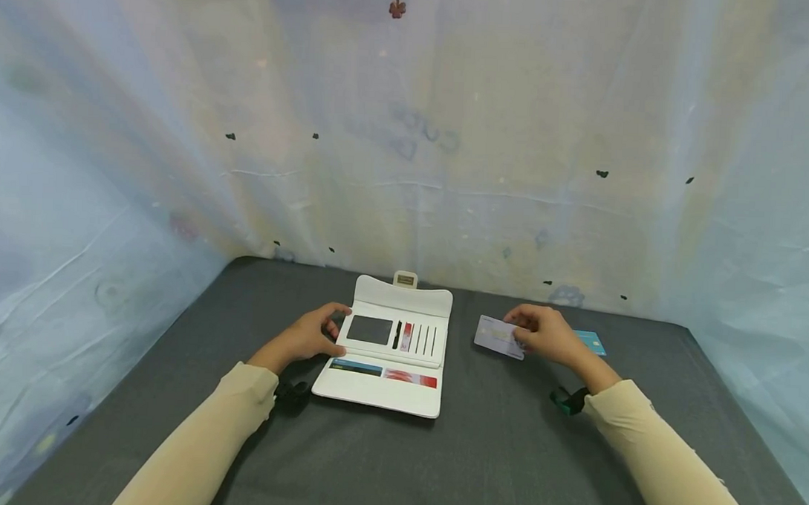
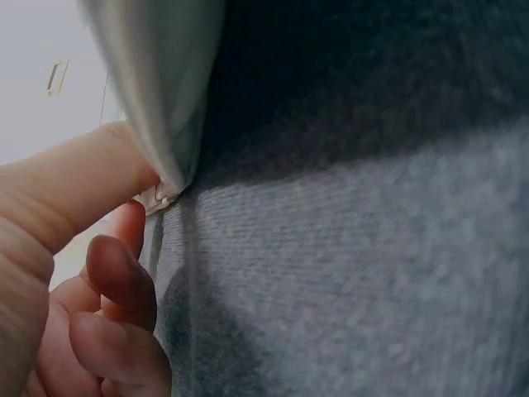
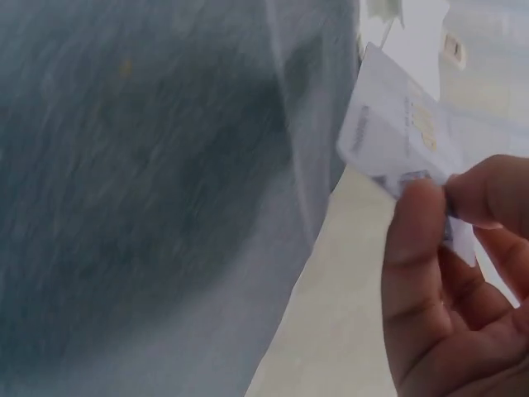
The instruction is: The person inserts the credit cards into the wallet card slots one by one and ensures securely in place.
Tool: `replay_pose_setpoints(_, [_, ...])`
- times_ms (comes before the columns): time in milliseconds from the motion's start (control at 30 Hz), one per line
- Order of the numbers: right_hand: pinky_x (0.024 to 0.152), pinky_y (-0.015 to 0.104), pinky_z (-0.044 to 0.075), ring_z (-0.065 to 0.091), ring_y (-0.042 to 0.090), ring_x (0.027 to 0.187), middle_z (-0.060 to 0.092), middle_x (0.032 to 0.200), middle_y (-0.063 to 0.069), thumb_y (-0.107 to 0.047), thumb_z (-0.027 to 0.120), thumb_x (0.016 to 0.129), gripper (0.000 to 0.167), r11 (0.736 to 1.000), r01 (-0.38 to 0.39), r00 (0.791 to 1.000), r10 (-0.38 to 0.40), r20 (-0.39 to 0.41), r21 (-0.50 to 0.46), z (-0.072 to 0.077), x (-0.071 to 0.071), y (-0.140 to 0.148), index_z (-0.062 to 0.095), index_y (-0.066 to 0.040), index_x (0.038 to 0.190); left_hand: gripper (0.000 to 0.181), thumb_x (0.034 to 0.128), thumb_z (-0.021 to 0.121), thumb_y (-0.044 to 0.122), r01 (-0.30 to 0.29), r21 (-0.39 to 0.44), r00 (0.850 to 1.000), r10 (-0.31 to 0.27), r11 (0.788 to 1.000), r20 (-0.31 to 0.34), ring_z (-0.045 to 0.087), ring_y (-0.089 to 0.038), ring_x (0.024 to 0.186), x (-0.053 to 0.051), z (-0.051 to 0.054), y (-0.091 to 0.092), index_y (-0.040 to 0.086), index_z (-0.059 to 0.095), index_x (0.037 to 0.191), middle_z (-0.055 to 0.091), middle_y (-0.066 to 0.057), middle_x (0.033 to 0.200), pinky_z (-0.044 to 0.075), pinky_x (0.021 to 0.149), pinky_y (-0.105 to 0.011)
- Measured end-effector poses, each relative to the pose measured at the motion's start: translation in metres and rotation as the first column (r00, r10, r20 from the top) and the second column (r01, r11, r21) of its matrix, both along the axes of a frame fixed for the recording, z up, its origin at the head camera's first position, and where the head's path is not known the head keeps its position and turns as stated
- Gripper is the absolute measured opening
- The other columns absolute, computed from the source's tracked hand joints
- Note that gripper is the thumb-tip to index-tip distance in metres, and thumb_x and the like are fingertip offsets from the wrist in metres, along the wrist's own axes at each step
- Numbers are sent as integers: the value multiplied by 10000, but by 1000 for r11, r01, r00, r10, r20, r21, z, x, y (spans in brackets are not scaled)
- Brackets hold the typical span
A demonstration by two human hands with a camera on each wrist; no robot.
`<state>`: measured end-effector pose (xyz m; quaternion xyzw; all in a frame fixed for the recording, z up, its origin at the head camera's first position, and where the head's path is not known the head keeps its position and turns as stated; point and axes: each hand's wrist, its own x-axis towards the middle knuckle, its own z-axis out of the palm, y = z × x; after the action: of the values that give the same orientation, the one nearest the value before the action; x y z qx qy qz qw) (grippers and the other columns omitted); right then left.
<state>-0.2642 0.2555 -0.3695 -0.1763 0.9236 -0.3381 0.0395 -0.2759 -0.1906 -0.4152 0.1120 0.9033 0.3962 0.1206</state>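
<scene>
A white wallet (image 1: 373, 397) lies unfolded on the dark table, its clasp tab at the far end. My left hand (image 1: 306, 334) holds the wallet's left edge, the thumb at the lower corner of the middle panel and the fingers farther up. In the left wrist view the thumb (image 2: 74, 186) meets the wallet's edge, and several fingers curl below it. To the wallet's right, my right hand (image 1: 547, 333) pinches a pale lilac card (image 1: 494, 334) between thumb and fingertips. The right wrist view shows that card (image 3: 380, 124) tilted, with a gold-coloured mark.
A blue card (image 1: 592, 341) lies behind the right hand, partly hidden. In the wallet's lower pocket sit a blue and dark card (image 1: 356, 367) and a red and white card (image 1: 410, 377). A patterned curtain (image 1: 407, 171) hangs behind the grey table (image 1: 478, 448).
</scene>
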Motion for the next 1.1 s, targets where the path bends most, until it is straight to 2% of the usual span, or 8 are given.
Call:
replay_pose_setpoints(200, [546,308,519,600,165,596,662,794,61,-80,572,932,206,999,0,1000,-1,-24,-49,3,4,-17,658,-92,1119,795,737,837,127,-19,-28,1000,20,999,14,525,-204,798,2,0,1,209,433,1417,601,-79,946,430,694,-332])
replay_pose_setpoints(400, [583,311,534,635,165,618,665,808,68,-84,581,941,209,997,14,999,-16,-32,-81,1,6,-27,655,-93,1136,794,734,844,164,-51,-51,998,53,997,26,546,-208,816,2,-1,1,227,441,1416,620,-75,952,439,718,-348])
replay_pose_setpoints(633, [605,347,547,658,242,652,635,792,81,-87,609,920,211,989,54,999,-53,13,-140,-2,10,-40,670,-92,1122,782,738,841,170,-44,-57,999,45,997,12,532,-196,783,3,-1,1,223,446,1411,615,-60,908,427,707,-343])
replay_pose_setpoints(967, [620,428,575,641,140,618,674,770,98,-43,619,895,210,972,76,996,-62,70,-220,-9,14,-64,680,-8,1092,780,738,841,162,-50,-58,999,51,997,11,529,-196,779,3,-2,0,223,449,1409,611,-60,902,426,702,-341])
replay_pose_setpoints(1100, [618,434,574,642,147,605,680,763,108,-30,610,892,214,969,78,995,-62,76,-233,-11,15,-70,676,16,1090,776,741,840,169,-47,-65,999,47,997,8,526,-190,772,3,-2,1,223,449,1409,610,-53,890,421,706,-341])
